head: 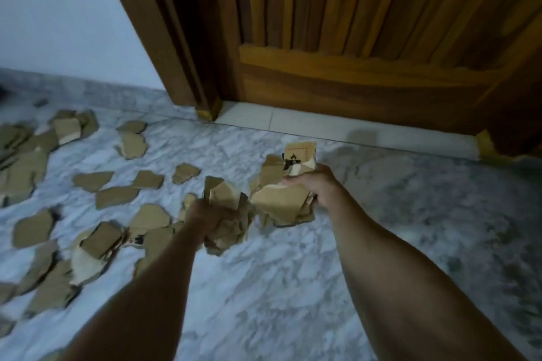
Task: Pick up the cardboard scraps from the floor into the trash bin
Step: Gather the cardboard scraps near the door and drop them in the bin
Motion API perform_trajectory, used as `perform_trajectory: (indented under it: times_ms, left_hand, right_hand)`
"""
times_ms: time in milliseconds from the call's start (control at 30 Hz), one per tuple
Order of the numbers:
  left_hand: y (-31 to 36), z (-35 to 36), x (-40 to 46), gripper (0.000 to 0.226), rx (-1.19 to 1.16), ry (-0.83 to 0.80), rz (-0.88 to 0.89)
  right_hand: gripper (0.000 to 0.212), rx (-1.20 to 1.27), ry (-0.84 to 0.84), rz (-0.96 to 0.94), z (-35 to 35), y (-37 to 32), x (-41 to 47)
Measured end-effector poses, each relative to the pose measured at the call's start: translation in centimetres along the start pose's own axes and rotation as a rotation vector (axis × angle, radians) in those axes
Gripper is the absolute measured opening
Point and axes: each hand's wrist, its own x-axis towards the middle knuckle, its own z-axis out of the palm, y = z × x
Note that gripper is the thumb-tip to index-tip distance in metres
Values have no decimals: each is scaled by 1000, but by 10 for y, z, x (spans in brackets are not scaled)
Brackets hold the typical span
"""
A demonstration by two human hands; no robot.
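Observation:
Both my hands are raised above the floor, each full of torn brown cardboard. My left hand (208,215) grips a crumpled bunch of scraps (227,205) that sticks out above and below the fist. My right hand (315,184) holds a bigger stack of scraps (281,199), one piece with a black printed mark and a red line on top. Several more cardboard scraps (117,195) lie scattered over the marble floor to the left, some piled (91,255) beside my left forearm. No trash bin is in view.
A brown wooden door (366,38) and its frame (176,47) stand straight ahead above a pale threshold (322,126). A white wall (58,14) with a marble skirting runs on the left. Grey-white marble floor (410,199) spreads to the right and in front.

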Motion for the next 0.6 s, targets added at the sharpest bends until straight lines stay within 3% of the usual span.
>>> perform_trajectory:
  times_ms: [100, 200, 300, 367, 400, 500, 600]
  left_hand:
    - [12, -47, 0, 62, 150, 114, 17]
    - [0, -72, 30, 76, 218, 117, 55]
    - [-14, -65, 79, 80, 226, 130, 19]
    - [-22, -49, 99, 78, 398, 105, -23]
    - [-26, -41, 102, 73, 451, 114, -37]
    - [-34, -28, 104, 64, 453, 155, -57]
    - [-41, -23, 110, 61, 465, 213, -39]
  right_hand:
    - [66, -241, -83, 20, 23, 7, 22]
    - [111, -487, -110, 18, 39, 25, 60]
    - [134, -642, -76, 20, 53, 41, 85]
    - [151, -716, -7, 18, 62, 48, 95]
    - [153, -772, 14, 16, 65, 49, 98]
    - [127, -822, 27, 38, 71, 45, 100]
    - [122, -814, 25, 15, 78, 40, 105]
